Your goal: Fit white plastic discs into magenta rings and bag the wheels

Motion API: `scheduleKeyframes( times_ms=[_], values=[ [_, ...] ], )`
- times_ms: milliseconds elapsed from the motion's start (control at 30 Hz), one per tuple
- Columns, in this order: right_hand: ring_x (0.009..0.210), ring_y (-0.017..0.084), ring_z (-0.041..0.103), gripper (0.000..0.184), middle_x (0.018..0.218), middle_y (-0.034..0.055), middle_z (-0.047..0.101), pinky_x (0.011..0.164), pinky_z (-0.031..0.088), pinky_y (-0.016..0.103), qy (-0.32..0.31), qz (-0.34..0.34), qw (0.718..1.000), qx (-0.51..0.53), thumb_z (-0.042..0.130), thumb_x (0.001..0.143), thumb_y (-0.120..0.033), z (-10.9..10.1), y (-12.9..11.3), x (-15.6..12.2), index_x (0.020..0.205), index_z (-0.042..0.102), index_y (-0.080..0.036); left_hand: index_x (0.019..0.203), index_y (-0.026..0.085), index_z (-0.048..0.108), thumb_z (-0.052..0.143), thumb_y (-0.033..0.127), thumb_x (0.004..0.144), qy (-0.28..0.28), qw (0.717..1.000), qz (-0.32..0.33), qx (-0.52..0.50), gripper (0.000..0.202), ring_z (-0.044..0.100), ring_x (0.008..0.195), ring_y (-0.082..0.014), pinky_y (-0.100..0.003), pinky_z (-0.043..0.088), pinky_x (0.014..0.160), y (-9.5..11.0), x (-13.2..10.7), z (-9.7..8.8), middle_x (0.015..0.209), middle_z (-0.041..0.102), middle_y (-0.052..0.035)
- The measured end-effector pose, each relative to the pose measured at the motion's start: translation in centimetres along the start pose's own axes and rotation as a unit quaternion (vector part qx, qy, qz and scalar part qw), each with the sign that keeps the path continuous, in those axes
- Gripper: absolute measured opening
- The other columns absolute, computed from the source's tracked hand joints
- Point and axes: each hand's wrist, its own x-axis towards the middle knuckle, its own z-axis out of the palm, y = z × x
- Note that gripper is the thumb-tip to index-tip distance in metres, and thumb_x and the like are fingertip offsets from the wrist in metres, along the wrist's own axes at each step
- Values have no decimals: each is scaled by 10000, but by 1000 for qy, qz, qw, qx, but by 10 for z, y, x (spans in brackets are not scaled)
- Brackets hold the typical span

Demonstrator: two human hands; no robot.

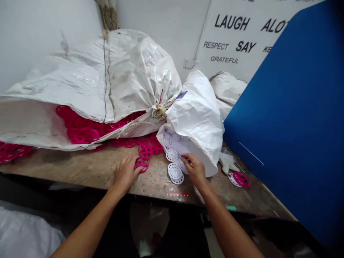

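My left hand is at the table's front, its thumb and forefinger closed on the left edge of a pink spoked plastic disc. More pink discs lie just behind it. At the mouth of a white sack, my right hand has thumb and forefinger pinched at the edge of a pale slotted plastic disc. Several similar pale discs spill out of that sack. Two overlapping pale discs rest on the table between my hands.
A large white sack full of pink discs lies open along the back left of the worn table. A blue panel borders the right side. Near it lie a pink disc and a pale one.
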Motion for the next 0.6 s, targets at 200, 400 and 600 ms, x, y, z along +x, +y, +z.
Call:
scheduleKeyframes(
  times_ms=[200, 400, 600],
  values=[
    [851, 236, 619, 447, 1073, 124, 629, 741, 451, 328, -79, 0, 986, -145, 632, 785, -264, 25, -15, 31, 1224, 569, -201, 1079, 211, 578, 541, 293, 793, 36, 973, -66, -218, 300, 620, 894, -218, -366, 474, 822, 1, -19, 1, 1005, 648, -59],
    [845, 203, 616, 303, 983, 69, 672, 777, 463, 328, -62, 14, 998, 7, 550, 817, -232, 26, -15, 34, 1104, 643, -200, 1072, 172, 498, 714, 356, 658, -2, 772, -225, -595, 503, 664, 754, -172, -267, 530, 642, 18, -46, -2, 917, 669, -51],
    [655, 140, 582, 352, 827, 24, 639, 599, 491, 265, -96, 57, 938, 329, 569, 821, -349, 28, -73, -13, 1137, 612, -198, 1185, 154, 507, 677, 347, 745, -46, 700, -227, -675, 510, 658, 824, -160, -266, 541, 724, 50, -56, -13, 1011, 668, -95]
  ],
)
